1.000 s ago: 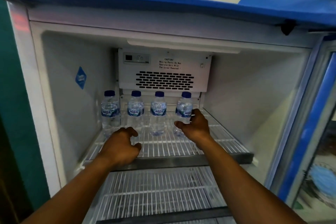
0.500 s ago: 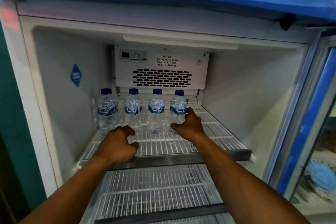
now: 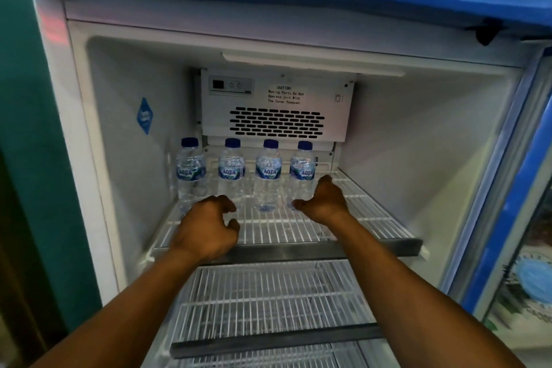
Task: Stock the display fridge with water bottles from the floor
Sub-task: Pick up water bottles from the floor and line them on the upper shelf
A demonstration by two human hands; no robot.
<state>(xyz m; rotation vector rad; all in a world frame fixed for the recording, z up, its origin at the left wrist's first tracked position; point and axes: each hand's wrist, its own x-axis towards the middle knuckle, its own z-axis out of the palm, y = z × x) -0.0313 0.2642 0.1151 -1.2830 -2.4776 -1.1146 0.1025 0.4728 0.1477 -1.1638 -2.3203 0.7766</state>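
A: Where do the Aqua water bottles stand?

B: Four in a row at the back of the top wire shelf, under the fan housing. All are upright, with the long axis vertical, blue caps up and labels facing out.

A: And the hands?

B: The right hand is at the rightmost bottle, just to the right of its lower half and in front of it. The thumb is raised, clear of the bottle's side, and the fingertips reach its foot. It is a loose cup, not a clamp, though I cannot tell whether it touches.

A: The left?

B: The left hand sits lower, nearer the shelf's front edge, before the second bottle. Its fingers are loosely curled and hold nothing.

A: What does the next move turn on?

B: My judgement: the row starts at the left wall, and the shelf runs on to the right of the rightmost bottle, so the right hand is nearer that space. A bottle for it must come from the floor, which is out of view, and go in cap up beside the others.

A: Anything below?

B: The lower shelf of the display fridge, under both forearms.
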